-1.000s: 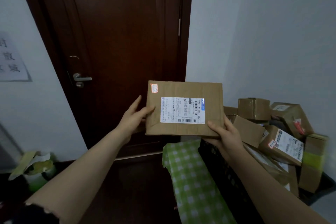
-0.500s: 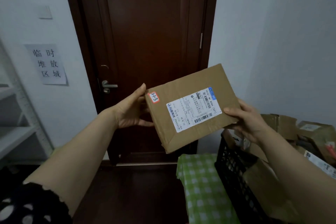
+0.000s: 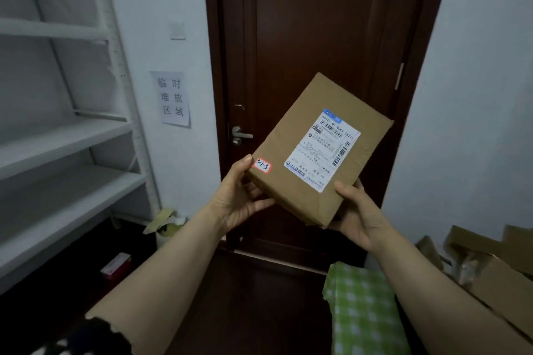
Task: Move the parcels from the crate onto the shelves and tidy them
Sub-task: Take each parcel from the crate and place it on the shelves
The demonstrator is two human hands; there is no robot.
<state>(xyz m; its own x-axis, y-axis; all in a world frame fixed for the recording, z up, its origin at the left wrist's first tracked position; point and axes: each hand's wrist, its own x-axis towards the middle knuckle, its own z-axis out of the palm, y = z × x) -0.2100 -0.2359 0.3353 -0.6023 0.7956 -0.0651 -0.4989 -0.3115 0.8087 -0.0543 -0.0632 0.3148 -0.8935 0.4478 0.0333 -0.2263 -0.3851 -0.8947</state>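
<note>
I hold a flat brown parcel (image 3: 300,147) up in front of a dark wooden door, tilted with its far end up to the right. It bears a white shipping label and a small red-edged sticker marked 3-1-3. My left hand (image 3: 239,199) grips its lower left corner, thumb on top. My right hand (image 3: 356,213) holds the lower right corner from beneath, thumb on the face. White shelves (image 3: 66,135) stand at the left. More brown parcels (image 3: 496,277) lie at the lower right; the crate itself is out of view.
The dark door (image 3: 311,37) with a metal handle fills the middle. A paper sign (image 3: 173,98) hangs on the wall beside it. A green checked cloth (image 3: 363,311) lies below right. A small bin with yellow wrapping (image 3: 167,225) and a red box (image 3: 115,266) sit on the dark floor.
My view has swung left, so the shelves have come into sight and the parcel pile has slid to the right edge. The parcel has turned further, its right end rising.
</note>
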